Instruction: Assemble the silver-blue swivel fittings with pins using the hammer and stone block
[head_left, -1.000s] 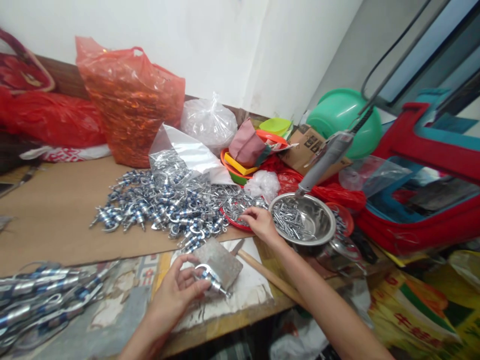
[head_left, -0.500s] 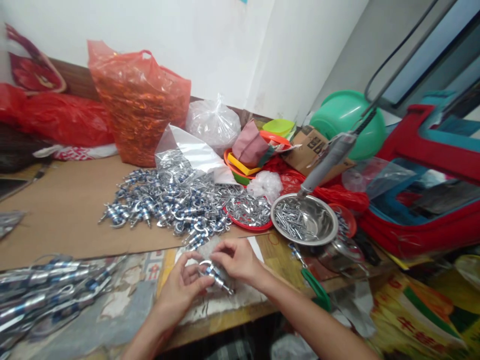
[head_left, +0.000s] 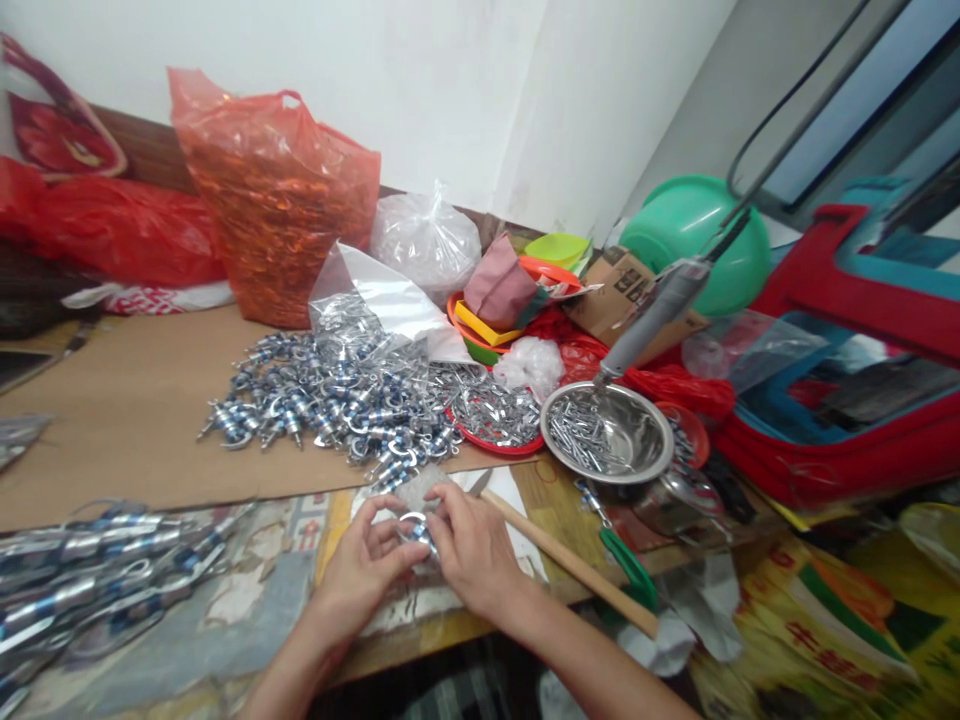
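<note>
A metal hook bolt (head_left: 417, 532) with a blue ring is held just above the near table edge. My left hand (head_left: 369, 550) pinches it from the left with thumb and fingers. From the right, my right hand (head_left: 469, 540) closes its fingers on the same piece and hides its lower end. A hammer (head_left: 566, 560) with a wooden handle lies right of my right hand, its metal head near my knuckles. Beyond my hands is a large heap of similar hook bolts (head_left: 330, 400).
A red plate (head_left: 502, 447) of small metal parts and a steel bowl (head_left: 649, 440) of metal pins stand at the right. A grey-handled tool (head_left: 660, 315) hangs over the bowl. Bundles of hook bolts (head_left: 90, 570) lie at left. A red bag (head_left: 277, 210) stands behind.
My right hand has turned and come down over the hook bolt, covering its end. The right forearm has shifted left, so the hammer behind it now shows.
</note>
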